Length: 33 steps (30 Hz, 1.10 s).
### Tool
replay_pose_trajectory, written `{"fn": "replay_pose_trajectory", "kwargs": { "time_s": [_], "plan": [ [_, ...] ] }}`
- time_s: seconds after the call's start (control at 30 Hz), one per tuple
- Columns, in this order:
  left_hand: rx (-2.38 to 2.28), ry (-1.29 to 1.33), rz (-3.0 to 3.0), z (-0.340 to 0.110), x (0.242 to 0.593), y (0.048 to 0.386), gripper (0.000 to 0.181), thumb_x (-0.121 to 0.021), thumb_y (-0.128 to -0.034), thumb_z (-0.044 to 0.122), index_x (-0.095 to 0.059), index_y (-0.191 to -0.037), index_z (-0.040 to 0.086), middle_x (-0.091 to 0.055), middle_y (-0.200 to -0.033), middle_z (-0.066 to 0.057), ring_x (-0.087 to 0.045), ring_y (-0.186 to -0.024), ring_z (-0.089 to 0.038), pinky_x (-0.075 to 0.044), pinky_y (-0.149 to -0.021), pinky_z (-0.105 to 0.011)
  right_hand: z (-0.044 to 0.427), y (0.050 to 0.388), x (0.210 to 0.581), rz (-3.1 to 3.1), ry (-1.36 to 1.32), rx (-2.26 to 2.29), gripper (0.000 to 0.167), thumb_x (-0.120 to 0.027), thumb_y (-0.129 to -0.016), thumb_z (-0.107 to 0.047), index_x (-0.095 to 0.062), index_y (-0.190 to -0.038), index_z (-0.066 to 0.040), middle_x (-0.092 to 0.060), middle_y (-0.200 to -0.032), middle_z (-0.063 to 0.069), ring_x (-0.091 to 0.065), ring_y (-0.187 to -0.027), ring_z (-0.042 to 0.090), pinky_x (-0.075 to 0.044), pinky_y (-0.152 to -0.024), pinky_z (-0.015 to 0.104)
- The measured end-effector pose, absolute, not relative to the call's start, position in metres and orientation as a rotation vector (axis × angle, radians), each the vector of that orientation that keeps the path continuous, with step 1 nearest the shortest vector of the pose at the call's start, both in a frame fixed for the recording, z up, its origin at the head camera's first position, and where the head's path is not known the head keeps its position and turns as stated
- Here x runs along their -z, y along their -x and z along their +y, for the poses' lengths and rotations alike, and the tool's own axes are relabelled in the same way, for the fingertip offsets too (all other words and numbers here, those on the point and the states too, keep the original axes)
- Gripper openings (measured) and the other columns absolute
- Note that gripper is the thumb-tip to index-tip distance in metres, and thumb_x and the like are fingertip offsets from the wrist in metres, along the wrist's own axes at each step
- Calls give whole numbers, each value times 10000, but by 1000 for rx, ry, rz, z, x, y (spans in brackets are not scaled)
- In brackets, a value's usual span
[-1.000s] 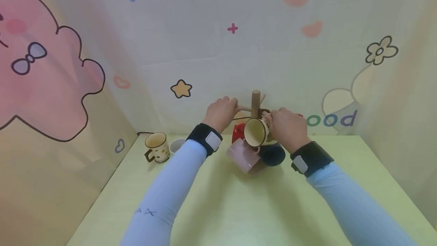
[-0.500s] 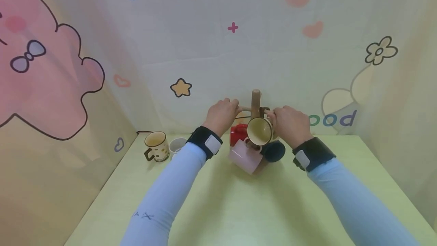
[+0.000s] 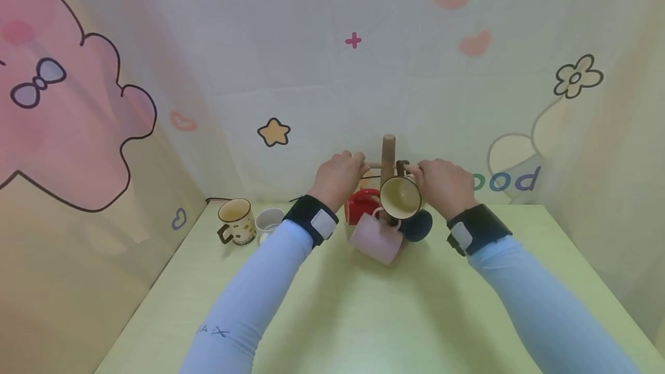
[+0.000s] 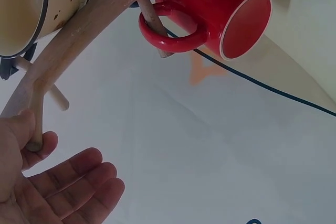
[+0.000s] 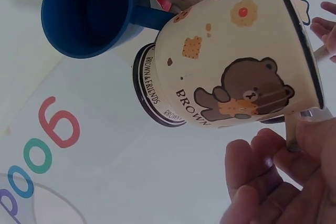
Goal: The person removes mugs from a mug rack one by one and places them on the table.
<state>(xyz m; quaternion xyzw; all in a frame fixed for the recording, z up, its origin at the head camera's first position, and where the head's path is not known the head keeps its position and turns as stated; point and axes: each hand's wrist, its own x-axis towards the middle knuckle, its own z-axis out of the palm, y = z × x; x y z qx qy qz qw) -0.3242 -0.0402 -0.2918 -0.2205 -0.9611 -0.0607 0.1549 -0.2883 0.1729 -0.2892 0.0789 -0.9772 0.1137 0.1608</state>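
Observation:
A wooden mug stand (image 3: 388,152) stands at the back of the table. My left hand (image 3: 337,176) pinches its left peg between thumb and forefinger, the other fingers loosely extended in the left wrist view. On the opposite side, my right hand (image 3: 445,186) pinches the right peg's tip. From that peg a cream mug (image 3: 401,197) with a brown bear (image 5: 247,93) hangs by its dark handle, its mouth facing me. Lower pegs carry a red mug (image 4: 210,14), a tilted pink mug (image 3: 377,239) and a dark blue mug (image 5: 89,17).
Left on the table (image 3: 337,316) stand a spotted cream mug (image 3: 240,225) with a brown handle and a white mug (image 3: 268,220), partly behind my left forearm. A printed cloth wall (image 3: 312,62) rises close behind the stand. A thin dark cable (image 4: 262,84) runs along its foot.
The stand has turned slightly: the cream mug has swung right and faces me more, while the red mug has shifted left. My right hand has moved a little right; both hands stay at the pegs.

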Motion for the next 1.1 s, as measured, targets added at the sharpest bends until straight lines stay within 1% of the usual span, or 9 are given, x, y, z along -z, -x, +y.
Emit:
{"fn": "replay_pose_trajectory", "kwargs": {
  "time_s": [0.13, 0.23, 0.5, 0.67, 0.73, 0.87, 0.93, 0.97, 1.1],
  "plan": [
    [151, 628, -2755, -39, 293, 323, 267, -538, -1030, 325, -609, -1166, 106, -614, -941, -66, -582, -839, -196, -548, -755, -284, 175, 291, 290, -2790, -234, -329, 353, -499, -1040, -329, -683, -997, -30, -663, -838, 166, -647, -777, 395, -489, -560, 508],
    [141, 628, -2761, -37, 293, 321, 269, -553, -1021, 321, -606, -1174, 107, -607, -936, -64, -576, -832, -194, -548, -753, -274, 177, 292, 290, -2790, -237, -344, 353, -501, -1041, -327, -685, -1010, -27, -658, -819, 156, -641, -754, 375, -482, -536, 481],
    [111, 620, -2747, -36, 294, 317, 263, -549, -1023, 325, -618, -1159, 110, -600, -902, -55, -564, -786, -185, -550, -713, -281, 179, 294, 290, -2808, -224, -368, 380, -483, -1048, -351, -685, -1054, -30, -647, -818, 136, -630, -763, 353, -471, -545, 451],
    [122, 606, -2770, -36, 293, 317, 272, -541, -1024, 339, -606, -1169, 118, -589, -901, -48, -556, -791, -186, -541, -702, -277, 180, 295, 291, -2810, -233, -381, 380, -475, -1051, -352, -687, -1086, -39, -636, -806, 118, -613, -754, 333, -460, -540, 427],
    [143, 596, -2787, -36, 294, 317, 272, -536, -1026, 343, -599, -1172, 123, -581, -897, -44, -551, -793, -188, -532, -693, -273, 181, 295, 292, -2801, -249, -394, 388, -470, -1053, -357, -688, -1123, -44, -657, -841, 132, -625, -784, 342, -481, -560, 441],
    [163, 579, -2807, -37, 295, 317, 266, -520, -1035, 350, -592, -1159, 126, -578, -888, -39, -548, -786, -189, -513, -662, -272, 187, 290, 295, -2758, -266, -468, 451, -462, -1050, -378, -638, -1276, -29, -687, -1083, 217, -646, -974, 411, -535, -682, 526],
    [172, 556, -2818, -39, 296, 316, 286, -522, -1033, 362, -600, -1176, 127, -585, -901, -41, -549, -796, -192, -511, -657, -277, 192, 286, 298, -2723, -254, -523, 490, -445, -1052, -380, -587, -1343, -12, -663, -1153, 241, -636, -1007, 427, -528, -706, 554],
    [161, 541, -2824, -41, 297, 316, 295, -522, -1034, 368, -608, -1178, 126, -590, -910, -45, -551, -807, -196, -513, -660, -285, 194, 284, 300, -2706, -241, -547, 505, -434, -1052, -383, -567, -1362, -7, -655, -1158, 245, -634, -997, 428, -523, -701, 556],
    [112, 479, -2873, -50, 309, 313, 349, -565, -1010, 396, -640, -1202, 114, -609, -970, -71, -557, -869, -224, -529, -712, -333, 205, 275, 312, -2643, -193, -600, 492, -402, -1056, -342, -546, -1370, 8, -638, -1066, 245, -635, -885, 410, -503, -643, 535]
  ]
}}
